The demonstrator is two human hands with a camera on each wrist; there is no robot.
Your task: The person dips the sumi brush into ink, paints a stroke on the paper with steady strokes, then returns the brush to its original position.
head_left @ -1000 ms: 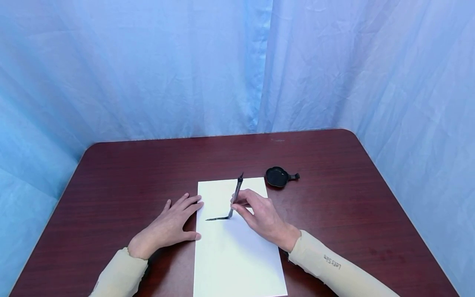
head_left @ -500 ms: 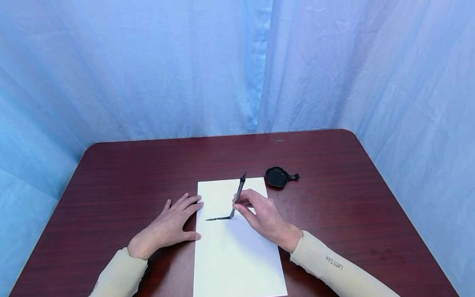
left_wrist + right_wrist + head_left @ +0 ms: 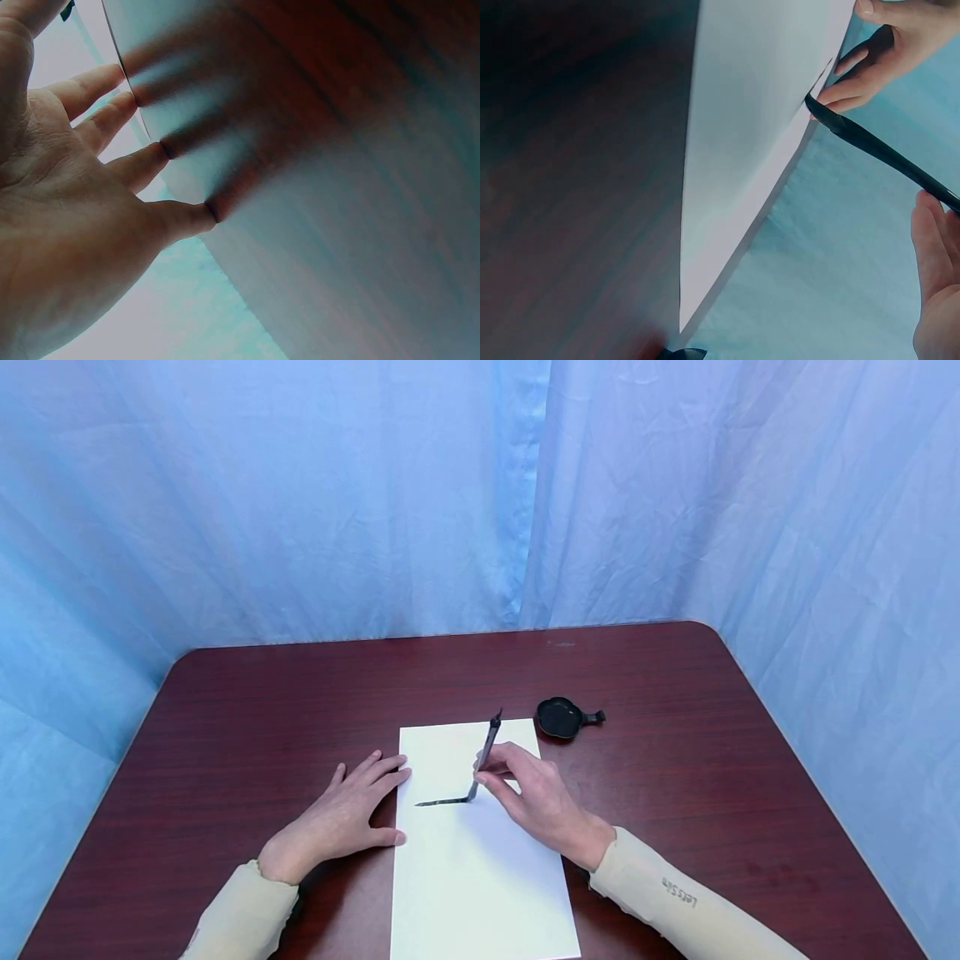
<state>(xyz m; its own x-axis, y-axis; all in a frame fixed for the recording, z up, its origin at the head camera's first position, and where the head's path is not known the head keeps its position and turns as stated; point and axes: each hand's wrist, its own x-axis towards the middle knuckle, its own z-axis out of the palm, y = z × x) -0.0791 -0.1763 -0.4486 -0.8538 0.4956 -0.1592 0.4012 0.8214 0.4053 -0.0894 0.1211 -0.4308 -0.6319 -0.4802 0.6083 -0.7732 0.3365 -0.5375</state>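
Blue curtains (image 3: 337, 502), reddish-brown table (image 3: 675, 760), white paper (image 3: 472, 885), right hand (image 3: 540, 797) gripping brush (image 3: 489, 742)

The left hand (image 3: 337, 818) lies palm down, left of lower centre, fingers spread, while the right hand (image 3: 536, 797), right of centre, forms a thumb-and-finger pinch, some fingertips seemingly hidden, the left forearm (image 3: 243, 914) and right forearm (image 3: 678, 897) slanting in from the bottom edge.
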